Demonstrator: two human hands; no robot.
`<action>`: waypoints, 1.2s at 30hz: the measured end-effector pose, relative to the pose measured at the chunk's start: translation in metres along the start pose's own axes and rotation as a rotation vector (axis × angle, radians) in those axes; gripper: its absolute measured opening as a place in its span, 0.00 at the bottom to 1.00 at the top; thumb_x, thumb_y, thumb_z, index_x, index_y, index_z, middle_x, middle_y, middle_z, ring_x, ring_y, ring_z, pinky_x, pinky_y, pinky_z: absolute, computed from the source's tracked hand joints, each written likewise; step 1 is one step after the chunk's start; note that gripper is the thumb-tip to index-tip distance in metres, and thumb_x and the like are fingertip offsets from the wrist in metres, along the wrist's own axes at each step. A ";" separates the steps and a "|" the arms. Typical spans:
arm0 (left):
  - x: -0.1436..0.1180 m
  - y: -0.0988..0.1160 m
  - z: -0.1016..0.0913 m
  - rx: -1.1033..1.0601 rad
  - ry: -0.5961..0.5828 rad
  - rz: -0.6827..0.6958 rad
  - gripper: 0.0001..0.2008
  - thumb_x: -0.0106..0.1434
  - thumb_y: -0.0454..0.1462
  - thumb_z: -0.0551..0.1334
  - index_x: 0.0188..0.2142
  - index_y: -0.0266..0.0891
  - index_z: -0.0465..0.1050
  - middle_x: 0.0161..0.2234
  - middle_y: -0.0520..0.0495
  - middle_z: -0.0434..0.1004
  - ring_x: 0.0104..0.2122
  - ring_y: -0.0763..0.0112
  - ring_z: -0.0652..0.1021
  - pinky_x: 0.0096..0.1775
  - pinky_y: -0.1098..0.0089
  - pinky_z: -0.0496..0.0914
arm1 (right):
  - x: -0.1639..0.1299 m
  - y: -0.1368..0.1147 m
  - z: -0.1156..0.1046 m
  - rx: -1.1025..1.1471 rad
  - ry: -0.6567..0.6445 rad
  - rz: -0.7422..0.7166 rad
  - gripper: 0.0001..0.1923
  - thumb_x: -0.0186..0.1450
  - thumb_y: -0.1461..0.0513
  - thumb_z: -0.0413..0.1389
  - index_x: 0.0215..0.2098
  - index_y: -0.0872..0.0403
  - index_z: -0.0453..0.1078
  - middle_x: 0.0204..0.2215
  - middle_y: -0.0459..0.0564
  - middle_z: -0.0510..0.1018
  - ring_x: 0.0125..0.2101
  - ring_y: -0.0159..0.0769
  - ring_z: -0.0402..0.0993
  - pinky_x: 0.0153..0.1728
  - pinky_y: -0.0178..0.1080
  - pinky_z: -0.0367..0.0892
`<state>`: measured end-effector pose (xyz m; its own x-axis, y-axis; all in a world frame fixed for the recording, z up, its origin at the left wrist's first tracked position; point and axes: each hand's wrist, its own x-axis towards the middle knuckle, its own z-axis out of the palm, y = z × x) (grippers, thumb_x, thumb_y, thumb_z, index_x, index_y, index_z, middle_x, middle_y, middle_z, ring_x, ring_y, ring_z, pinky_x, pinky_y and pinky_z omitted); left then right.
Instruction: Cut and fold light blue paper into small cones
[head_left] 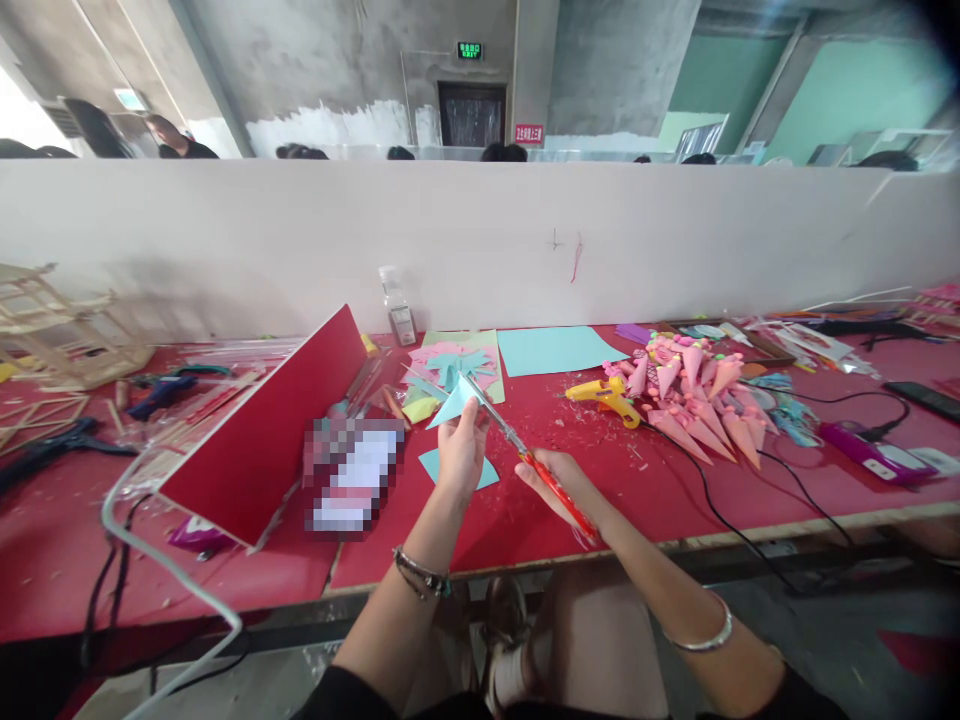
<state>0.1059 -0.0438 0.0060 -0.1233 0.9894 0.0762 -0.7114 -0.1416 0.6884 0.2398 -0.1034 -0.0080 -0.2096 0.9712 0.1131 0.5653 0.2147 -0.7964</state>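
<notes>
My left hand pinches a folded piece of light blue paper above the red table. In my right hand is a pair of scissors with red handles, its blades reaching up and left to the paper. Whether the blades are cutting it is too small to tell. Below my left hand lies another light blue paper piece, partly covered by the hand. Just behind, light blue cut-outs rest on pink pieces and a pale green sheet.
A yellow glue gun lies right of centre beside a heap of pink paper cones. Farther back are a large light blue sheet and a clear bottle. A red board leans upright at left. A white partition closes the back.
</notes>
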 end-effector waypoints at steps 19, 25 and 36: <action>0.109 0.048 -0.031 0.732 0.035 0.044 0.05 0.40 0.31 0.66 0.18 0.36 0.70 0.15 0.53 0.70 0.22 0.71 0.71 0.26 0.75 0.62 | -0.017 0.027 -0.026 -0.321 0.091 0.182 0.21 0.56 0.44 0.49 0.24 0.53 0.61 0.21 0.47 0.71 0.23 0.35 0.68 0.23 0.33 0.54; 0.037 0.055 -0.059 0.867 -0.255 -0.174 0.07 0.38 0.34 0.68 0.15 0.37 0.70 0.15 0.47 0.73 0.18 0.70 0.72 0.24 0.73 0.64 | -0.012 0.041 -0.040 -0.728 0.147 0.280 0.19 0.58 0.47 0.48 0.31 0.55 0.66 0.29 0.58 0.76 0.30 0.45 0.73 0.24 0.37 0.55; -0.007 0.060 -0.083 1.918 -0.419 -0.376 0.22 0.57 0.50 0.50 0.18 0.38 0.66 0.18 0.48 0.73 0.22 0.67 0.74 0.25 0.71 0.61 | -0.007 0.055 -0.045 -0.893 0.067 0.384 0.15 0.58 0.52 0.49 0.34 0.54 0.68 0.32 0.54 0.77 0.34 0.42 0.74 0.28 0.36 0.61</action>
<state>0.0070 -0.0614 -0.0131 0.1698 0.9410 -0.2928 0.9078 -0.0337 0.4181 0.3085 -0.0943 -0.0254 0.1456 0.9893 -0.0052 0.9883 -0.1456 -0.0455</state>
